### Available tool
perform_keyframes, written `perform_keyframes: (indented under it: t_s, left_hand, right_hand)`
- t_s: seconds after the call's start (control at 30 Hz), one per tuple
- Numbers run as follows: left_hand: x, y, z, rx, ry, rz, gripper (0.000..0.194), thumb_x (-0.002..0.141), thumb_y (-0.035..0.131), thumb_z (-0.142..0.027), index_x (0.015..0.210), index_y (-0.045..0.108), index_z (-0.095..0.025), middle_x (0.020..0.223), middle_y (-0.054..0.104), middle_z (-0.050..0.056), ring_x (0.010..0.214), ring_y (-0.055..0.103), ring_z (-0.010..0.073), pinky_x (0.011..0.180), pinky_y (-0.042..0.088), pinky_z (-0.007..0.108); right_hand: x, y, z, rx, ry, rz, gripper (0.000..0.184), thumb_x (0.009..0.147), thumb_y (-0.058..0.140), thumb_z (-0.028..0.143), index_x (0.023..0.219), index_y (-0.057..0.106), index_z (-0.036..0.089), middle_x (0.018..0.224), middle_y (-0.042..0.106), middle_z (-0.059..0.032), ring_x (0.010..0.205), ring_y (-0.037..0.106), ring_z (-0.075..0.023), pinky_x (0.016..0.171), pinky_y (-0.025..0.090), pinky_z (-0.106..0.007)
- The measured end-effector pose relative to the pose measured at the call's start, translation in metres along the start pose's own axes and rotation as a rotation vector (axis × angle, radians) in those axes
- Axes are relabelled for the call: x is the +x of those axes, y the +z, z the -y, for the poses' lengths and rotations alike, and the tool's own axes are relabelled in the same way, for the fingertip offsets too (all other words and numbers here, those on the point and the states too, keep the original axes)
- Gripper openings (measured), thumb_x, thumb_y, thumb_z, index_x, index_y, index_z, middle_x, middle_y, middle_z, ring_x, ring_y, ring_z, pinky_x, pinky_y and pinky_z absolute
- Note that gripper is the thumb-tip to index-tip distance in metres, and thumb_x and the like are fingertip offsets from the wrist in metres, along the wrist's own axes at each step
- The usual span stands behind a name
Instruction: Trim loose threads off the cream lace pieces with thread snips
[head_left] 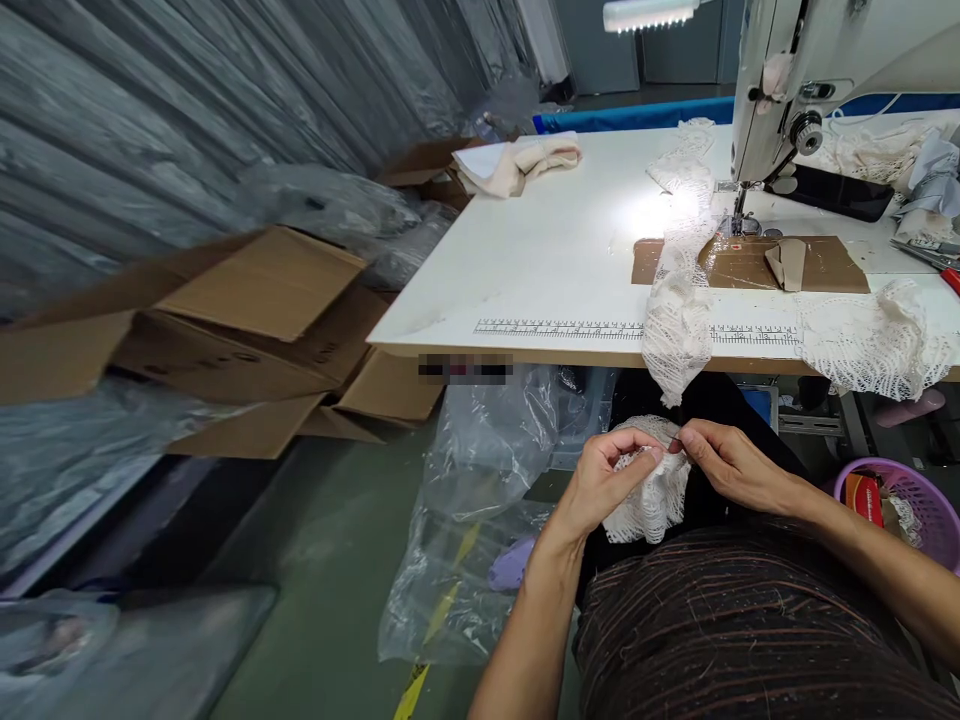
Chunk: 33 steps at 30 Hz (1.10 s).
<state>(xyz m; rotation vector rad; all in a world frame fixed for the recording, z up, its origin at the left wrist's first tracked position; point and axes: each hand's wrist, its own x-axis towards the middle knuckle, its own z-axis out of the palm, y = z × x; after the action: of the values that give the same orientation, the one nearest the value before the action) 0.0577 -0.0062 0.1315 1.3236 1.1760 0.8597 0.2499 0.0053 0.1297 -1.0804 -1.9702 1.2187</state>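
Note:
Below the table edge, over my lap, my left hand [609, 475] and my right hand [731, 463] both pinch a bunch of white lace trim [651, 500]. Their fingertips meet at the top of the bunch. A strip of the same lace [675, 320] hangs over the front edge of the white sewing table [555, 270] and runs back up to the needle of the sewing machine [795, 70]. More lace [874, 340] lies heaped at the table's right front edge.
Open cardboard boxes [247, 320] and clear plastic bags [487, 480] sit on the floor to the left. A purple basket [911, 505] stands at the right. On the table lie beige fabric [517, 160], a brown cardboard sheet [750, 265], a dark phone [840, 190] and scissors [930, 255].

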Motion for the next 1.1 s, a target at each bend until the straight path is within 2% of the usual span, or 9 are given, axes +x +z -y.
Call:
perform_keyframes:
  t_s: [0.13,0.3,0.43,0.53,0.67,0.77,0.87,0.97,1.1]
  left_hand:
    - [-0.001,0.001,0.000,-0.014,-0.012,0.006,0.030,0.076,0.074,-0.047,0.073,0.072,-0.017,0.071,0.069,0.003,0.067,0.059,0.0163,0.066,0.046,0.027]
    - [0.000,0.002,-0.001,-0.008,-0.025,0.013,0.029,0.076,0.073,-0.045,0.074,0.073,-0.017,0.071,0.069,0.002,0.066,0.058,0.0158,0.066,0.045,0.026]
    - [0.001,0.005,0.000,-0.031,-0.015,0.007,0.029,0.076,0.074,-0.044,0.075,0.073,-0.016,0.075,0.071,0.004,0.071,0.061,0.0173,0.070,0.047,0.028]
    - [0.001,0.006,0.005,-0.085,-0.007,0.034,0.030,0.078,0.074,-0.045,0.081,0.073,-0.015,0.084,0.073,0.007,0.080,0.065,0.0197,0.077,0.049,0.030]
    - [0.000,-0.001,0.025,-0.090,-0.003,0.032,0.038,0.074,0.078,-0.038,0.104,0.069,-0.017,0.104,0.072,0.009,0.098,0.066,0.0222,0.084,0.051,0.032]
    - [-0.001,-0.009,0.043,0.069,-0.028,-0.053,0.045,0.072,0.078,-0.031,0.113,0.065,-0.017,0.110,0.070,0.010,0.104,0.064,0.0222,0.090,0.050,0.034]
    - [-0.006,-0.015,0.046,0.158,-0.069,-0.079,0.046,0.075,0.076,-0.029,0.118,0.062,-0.018,0.110,0.071,0.010,0.099,0.065,0.0209,0.089,0.050,0.035]
    - [-0.013,-0.015,0.029,0.018,-0.047,0.034,0.049,0.079,0.074,-0.030,0.124,0.058,-0.018,0.105,0.072,0.009,0.094,0.066,0.0194,0.080,0.051,0.030]
    - [-0.019,-0.009,0.001,-0.131,0.005,0.179,0.055,0.081,0.076,-0.027,0.131,0.053,-0.018,0.099,0.072,0.009,0.084,0.065,0.0160,0.067,0.050,0.024]
  right_hand:
    - [0.000,0.000,0.001,-0.078,-0.047,0.019,0.043,0.101,0.034,0.048,0.070,0.047,0.020,0.063,0.045,0.0031,0.056,0.038,-0.0111,0.055,0.030,-0.025]
    - [0.001,0.001,-0.001,-0.118,-0.014,0.015,0.039,0.098,0.039,0.043,0.066,0.042,0.021,0.059,0.039,0.0044,0.053,0.034,-0.0105,0.055,0.025,-0.026]
    - [-0.003,0.001,-0.003,0.030,0.016,-0.010,0.038,0.098,0.040,0.050,0.077,0.049,0.020,0.067,0.044,0.0036,0.058,0.037,-0.0106,0.055,0.030,-0.024]
    - [-0.006,0.001,-0.005,0.180,0.069,0.082,0.038,0.090,0.054,0.056,0.088,0.054,0.019,0.069,0.045,0.0047,0.057,0.035,-0.0093,0.051,0.031,-0.022]
    - [-0.007,-0.004,-0.012,0.365,0.171,0.126,0.045,0.082,0.064,0.061,0.078,0.055,0.017,0.064,0.044,0.0051,0.056,0.036,-0.0083,0.051,0.032,-0.022]
    - [-0.009,-0.010,-0.017,0.413,0.192,0.062,0.048,0.077,0.069,0.063,0.078,0.059,0.016,0.067,0.049,0.0036,0.059,0.040,-0.0090,0.054,0.035,-0.023]
    - [-0.010,-0.017,-0.017,0.399,0.165,0.010,0.047,0.076,0.070,0.062,0.075,0.061,0.017,0.067,0.051,0.0027,0.060,0.042,-0.0098,0.056,0.037,-0.024]
    - [-0.010,-0.023,-0.015,0.357,0.148,-0.052,0.042,0.078,0.070,0.058,0.073,0.062,0.017,0.066,0.053,0.0022,0.061,0.044,-0.0104,0.057,0.038,-0.024]
    - [-0.005,-0.025,-0.015,0.306,0.149,-0.251,0.036,0.078,0.069,0.053,0.074,0.065,0.017,0.065,0.054,0.0022,0.058,0.044,-0.0100,0.052,0.037,-0.024]
